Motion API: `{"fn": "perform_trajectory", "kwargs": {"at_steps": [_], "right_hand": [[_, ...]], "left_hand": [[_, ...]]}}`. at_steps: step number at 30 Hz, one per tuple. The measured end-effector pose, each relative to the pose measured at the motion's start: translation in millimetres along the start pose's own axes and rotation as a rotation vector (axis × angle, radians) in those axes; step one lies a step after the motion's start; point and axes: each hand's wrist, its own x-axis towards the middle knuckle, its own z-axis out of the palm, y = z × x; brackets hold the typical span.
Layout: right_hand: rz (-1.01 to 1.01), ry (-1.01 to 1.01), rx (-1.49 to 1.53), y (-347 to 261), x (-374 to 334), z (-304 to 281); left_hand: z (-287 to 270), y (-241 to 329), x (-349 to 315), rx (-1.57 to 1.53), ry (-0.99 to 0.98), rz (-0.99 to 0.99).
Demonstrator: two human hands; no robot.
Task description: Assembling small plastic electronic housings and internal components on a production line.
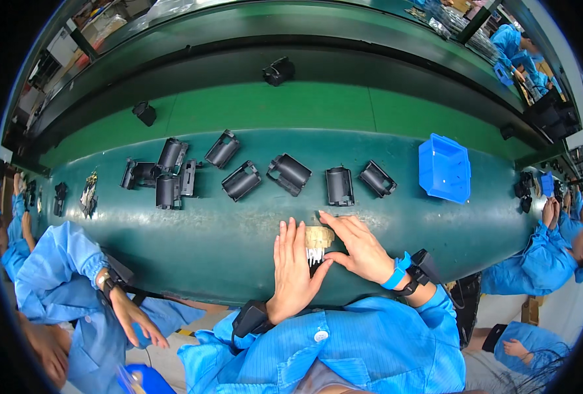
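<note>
A small bundle of slim metal pieces (319, 238), brassy at the top and with white or silvery ends below, rests on the green bench between my hands. My left hand (290, 269) lies along its left side, fingers stretched out and close together. On the other side, my right hand (365, 253) has its fingers extended near the bundle's top and its thumb near the lower ends. Neither hand wraps round the bundle. What exactly the pieces are is too small to tell.
Several black plastic housings (292, 173) lie beyond my hands. A blue bin (444, 172) stands to their right. Farther back, a green strip (272, 108) carries more black parts. Loose metal pieces (89, 196) lie at left, near a co-worker's blue sleeve (62, 259). Another co-worker (534, 259) sits at right.
</note>
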Motion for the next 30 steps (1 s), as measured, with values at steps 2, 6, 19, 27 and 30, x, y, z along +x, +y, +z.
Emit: {"fn": "perform_trajectory", "kwargs": {"at_steps": [2, 6, 19, 27, 30], "right_hand": [[0.01, 0.01, 0.016, 1.7, -4.2, 4.3], [0.015, 0.066, 0.076, 3.3, -2.7, 3.0], [-0.07, -0.042, 0.056, 9.3, 13.4, -7.5], [-0.207, -0.206, 0.139, 24.2, 31.3, -12.6], [-0.281, -0.306, 0.242, 23.6, 37.0, -11.8]], "left_hand": [[-2.7, 3.0, -1.6, -0.046, -0.035, 0.0], [-12.2, -1.1, -1.7, -0.345, -0.064, -0.013], [-54.8, -55.7, 34.0, -0.34, -0.233, 0.152], [-14.8, -15.2, -4.5, -0.242, 0.072, 0.057], [-6.4, -3.5, -17.7, -0.259, 0.11, -0.047]]}}
